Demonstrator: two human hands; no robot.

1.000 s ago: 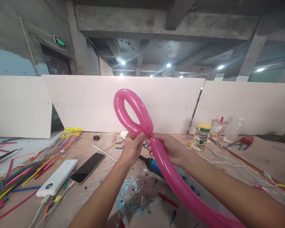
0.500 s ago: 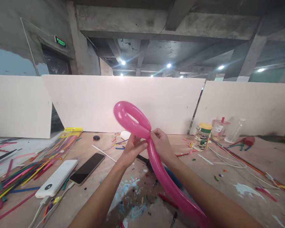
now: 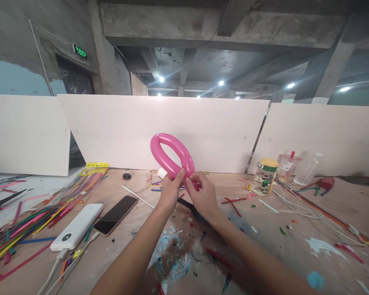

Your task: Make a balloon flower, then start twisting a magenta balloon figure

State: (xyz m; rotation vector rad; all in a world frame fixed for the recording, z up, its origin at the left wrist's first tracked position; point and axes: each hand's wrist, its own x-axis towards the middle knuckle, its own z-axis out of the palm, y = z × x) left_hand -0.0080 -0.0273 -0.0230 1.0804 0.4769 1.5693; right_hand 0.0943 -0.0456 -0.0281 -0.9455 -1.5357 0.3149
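Note:
A pink modelling balloon (image 3: 184, 153), bent into a loop, stands up in front of me, tilted to the left. At the base of the loop my left hand (image 3: 169, 192) is closed, its thumb and fingers pinching the balloon. My right hand (image 3: 204, 196) is closed on it too, just to the right, and a short pink piece shows between its fingers. Where the rest of the balloon runs is hidden behind my hands. Below them, a black tool with a blue part (image 3: 187, 205) lies on the table, partly covered.
On the left lie a white power bank (image 3: 76, 227), a phone (image 3: 116, 215) and many uninflated balloons (image 3: 27, 229). A yellow-lidded jar (image 3: 266, 176), a cup (image 3: 287, 166) and a clear bottle (image 3: 309, 170) stand at the right. White panels (image 3: 203, 123) line the table's back.
The long pink length that ran toward me under my right arm is out of sight. The loop has turned and looks wider. My right hand has shifted slightly down.

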